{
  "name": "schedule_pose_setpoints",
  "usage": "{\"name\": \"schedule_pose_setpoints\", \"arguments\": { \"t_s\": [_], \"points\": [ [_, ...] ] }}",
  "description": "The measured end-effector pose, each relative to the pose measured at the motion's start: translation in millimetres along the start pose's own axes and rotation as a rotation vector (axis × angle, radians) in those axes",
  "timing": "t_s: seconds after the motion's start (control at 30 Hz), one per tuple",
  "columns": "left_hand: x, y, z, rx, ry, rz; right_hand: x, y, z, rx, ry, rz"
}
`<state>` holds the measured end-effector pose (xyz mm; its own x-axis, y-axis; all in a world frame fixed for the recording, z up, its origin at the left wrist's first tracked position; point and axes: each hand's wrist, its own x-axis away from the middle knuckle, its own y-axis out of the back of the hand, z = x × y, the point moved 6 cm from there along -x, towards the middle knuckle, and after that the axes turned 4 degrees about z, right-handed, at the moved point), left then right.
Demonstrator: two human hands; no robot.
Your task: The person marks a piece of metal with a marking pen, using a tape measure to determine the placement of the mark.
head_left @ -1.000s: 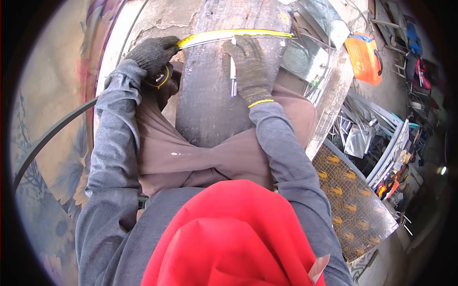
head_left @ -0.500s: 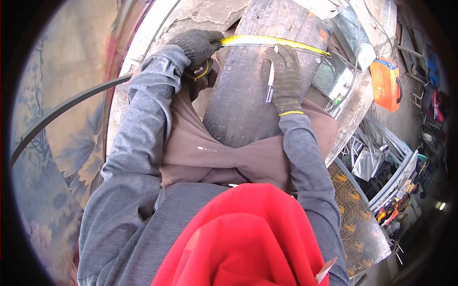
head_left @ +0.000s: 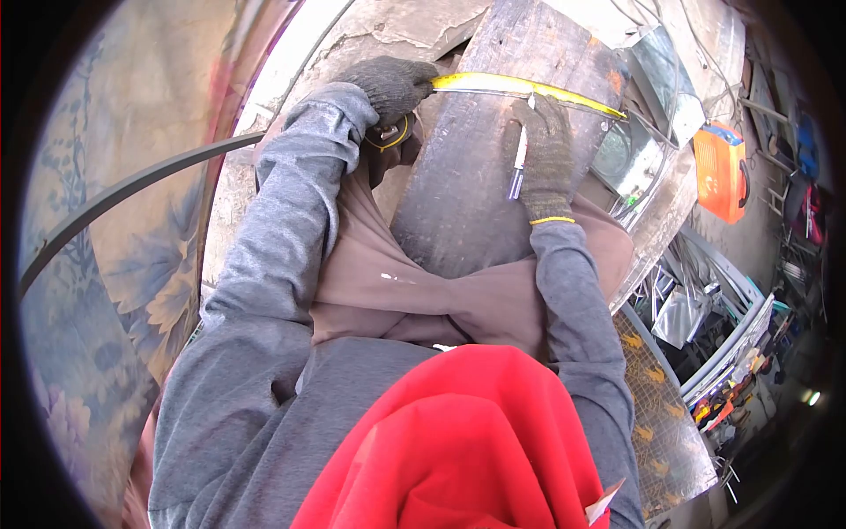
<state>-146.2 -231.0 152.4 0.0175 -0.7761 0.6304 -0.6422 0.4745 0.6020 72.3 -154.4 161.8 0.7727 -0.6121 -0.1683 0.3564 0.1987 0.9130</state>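
Observation:
My left hand [head_left: 394,88], in a dark knitted glove, closes on the left end of a yellow tape measure [head_left: 489,83]. Its blade stretches across a worn, dark wooden board [head_left: 458,176], with a thin pale strip along its near edge. Just below that hand is a dark item with a yellow rim [head_left: 394,134], which I cannot make out clearly. My right hand [head_left: 548,163], in a glove with a yellow cuff edge, rests over the board and grips a white marker pen [head_left: 521,154]. The pen's tip end points up toward the tape.
An orange case [head_left: 720,174] stands at the right. Pieces of mirror or glass [head_left: 665,84] lie beyond the board. Metal offcuts [head_left: 683,313] and a patterned sheet [head_left: 656,414] are at the lower right. A curved grey bar [head_left: 132,189] crosses a floral cloth [head_left: 115,291] on the left.
The view has shifted slightly, so everything sits a little farther right. Both hands keep about the same places on the tape and board.

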Motion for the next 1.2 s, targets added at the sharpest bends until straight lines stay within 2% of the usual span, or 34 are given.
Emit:
{"name": "schedule_pose_setpoints", "arguments": {
  "t_s": [0.23,0.53,0.63,0.97,1.03,1.2],
  "points": [
    [-8.7,-7.6,9.6,-0.045,-0.067,-0.058,-3.2,1.9,4.1,0.02,0.0,0.012],
    [30.8,7.4,-26.6,-0.065,0.191,-0.077,-4.1,7.0,9.1,0.009,0.024,-0.044],
    [29.4,-4.8,-22.1,-0.066,0.187,-0.222,-3.2,2.1,5.3,0.027,0.033,-0.03],
    [28.3,-10.3,-11.1,-0.024,0.144,-0.158,-1.2,0.7,4.2,-0.012,0.049,-0.038],
    [21.6,-14.4,3.8,0.074,0.103,-0.295,-4.0,3.0,10.0,0.024,0.047,-0.036],
    [30.0,1.1,37.5,0.242,0.145,-0.11,-3.3,3.0,8.0,0.041,0.061,-0.047]
  ]
}}
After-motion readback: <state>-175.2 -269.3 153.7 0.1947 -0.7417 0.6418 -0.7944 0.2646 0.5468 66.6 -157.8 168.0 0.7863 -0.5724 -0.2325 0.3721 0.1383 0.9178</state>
